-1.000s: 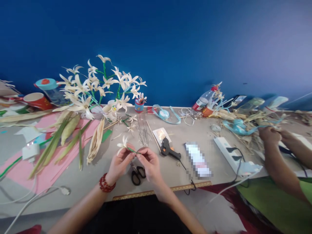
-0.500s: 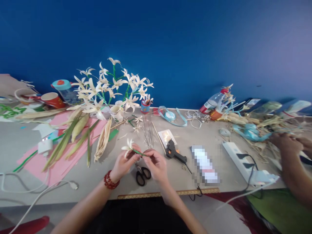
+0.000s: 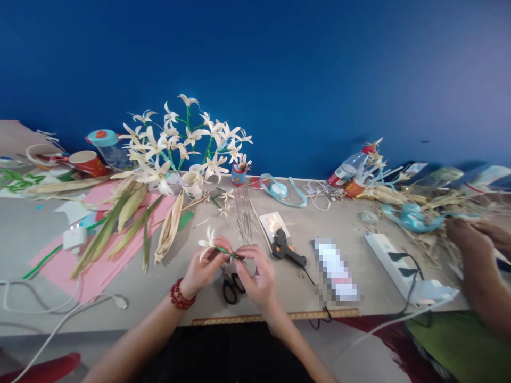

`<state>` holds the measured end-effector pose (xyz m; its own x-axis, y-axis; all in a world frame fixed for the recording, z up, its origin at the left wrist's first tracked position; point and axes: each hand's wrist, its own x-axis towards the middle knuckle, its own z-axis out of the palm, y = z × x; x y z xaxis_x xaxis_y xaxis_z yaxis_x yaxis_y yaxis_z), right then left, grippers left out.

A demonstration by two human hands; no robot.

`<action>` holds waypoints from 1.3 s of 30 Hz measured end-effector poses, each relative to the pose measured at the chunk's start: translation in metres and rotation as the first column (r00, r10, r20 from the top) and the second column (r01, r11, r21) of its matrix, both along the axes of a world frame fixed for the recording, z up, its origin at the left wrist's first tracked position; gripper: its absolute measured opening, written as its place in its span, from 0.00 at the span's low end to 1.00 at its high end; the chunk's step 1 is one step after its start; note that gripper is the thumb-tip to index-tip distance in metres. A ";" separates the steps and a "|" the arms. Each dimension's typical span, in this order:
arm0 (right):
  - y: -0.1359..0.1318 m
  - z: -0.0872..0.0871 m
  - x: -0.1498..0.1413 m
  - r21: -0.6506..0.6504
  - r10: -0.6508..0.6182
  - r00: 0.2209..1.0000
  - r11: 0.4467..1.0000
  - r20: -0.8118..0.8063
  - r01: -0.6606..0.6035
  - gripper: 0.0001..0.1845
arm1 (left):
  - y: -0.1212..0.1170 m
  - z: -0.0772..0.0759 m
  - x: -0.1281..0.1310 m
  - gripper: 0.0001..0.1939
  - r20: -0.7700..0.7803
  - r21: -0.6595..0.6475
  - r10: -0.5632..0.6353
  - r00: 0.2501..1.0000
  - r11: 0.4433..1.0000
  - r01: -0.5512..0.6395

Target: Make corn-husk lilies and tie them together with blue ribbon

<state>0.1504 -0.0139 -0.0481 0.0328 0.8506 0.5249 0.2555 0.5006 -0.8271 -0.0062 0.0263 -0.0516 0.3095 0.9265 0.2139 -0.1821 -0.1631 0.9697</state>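
- Fingers: the left hand (image 3: 204, 270) pinches the green stem (image 3: 222, 249) just behind the white flower (image 3: 207, 242); the right hand (image 3: 257, 271) grips its other end between thumb and fingertips.
- Position: stem and flower are held above the table (image 3: 159, 311), petals toward the left side, the pinches close together.
- Handling, as judged: the left pinch should steady the flower's base without crushing the petals; the right should turn or smooth the stem with light, even tension. Short grips should limit bending.
- Petals: pale, slim, pointed and curled outward; apparently dried husk, likely to split if squeezed.
- Stem: thin, bright green, seemingly wrapped; exact covering cannot be told.
- Scissors (image 3: 229, 292): black loop handles, partly hidden below the hands.
- Wires (image 3: 241, 213): thin, straight, grey, lying beyond the fingers.
- Glue gun (image 3: 289, 254): black, angular body with a dark cord, its nozzle end near a white card (image 3: 272, 223).
- Husks (image 3: 167, 231): long, creased, fibrous, cream; greener blades lie on flat pink paper (image 3: 51, 260).
- Bouquet (image 3: 156, 173): many star-shaped cream blooms on twisted green stems.
- Ribbon (image 3: 297, 198): pale blue, smooth, loosely looped.
- Far right: a co-worker's hands (image 3: 465, 236), contents unclear.
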 end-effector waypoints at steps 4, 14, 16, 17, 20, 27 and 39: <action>-0.002 -0.002 0.003 0.110 -0.025 0.996 0.994 0.081 0.016 0.13 | -0.001 0.002 -0.001 0.06 0.024 0.099 -0.003 1.000 0.995 0.001; -0.013 -0.003 0.013 0.319 -0.107 0.971 0.947 0.212 0.035 0.15 | -0.002 -0.011 -0.002 0.04 0.031 0.267 -0.042 0.999 0.963 0.032; -0.015 -0.003 0.025 0.312 -0.134 0.960 0.948 0.246 0.052 0.14 | 0.000 -0.013 -0.003 0.05 0.036 0.276 -0.042 0.998 0.961 0.031; -0.015 -0.004 0.034 0.297 -0.163 0.948 0.952 0.272 0.078 0.13 | 0.000 -0.014 -0.003 0.05 0.045 0.281 -0.046 0.998 0.959 0.031; -0.014 -0.009 0.071 0.163 -0.301 0.867 0.953 0.398 0.256 0.11 | 0.001 -0.016 -0.003 0.05 0.085 0.276 -0.062 0.994 0.960 0.036; -0.013 -0.029 0.136 -0.038 -0.251 0.600 0.904 0.760 0.426 0.20 | -0.003 -0.015 -0.001 0.05 0.062 0.154 -0.052 0.997 0.987 0.042; 0.010 -0.028 0.152 -0.153 -0.042 0.572 0.945 0.819 0.288 0.18 | -0.004 -0.008 0.003 0.05 0.047 0.082 -0.045 0.998 0.996 0.041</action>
<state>0.3025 -0.0036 -0.0762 -0.1390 0.9726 0.1866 0.9255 0.1947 -0.3250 -0.0028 0.0221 -0.0597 0.3361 0.8915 0.3036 -0.2371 -0.2319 0.9434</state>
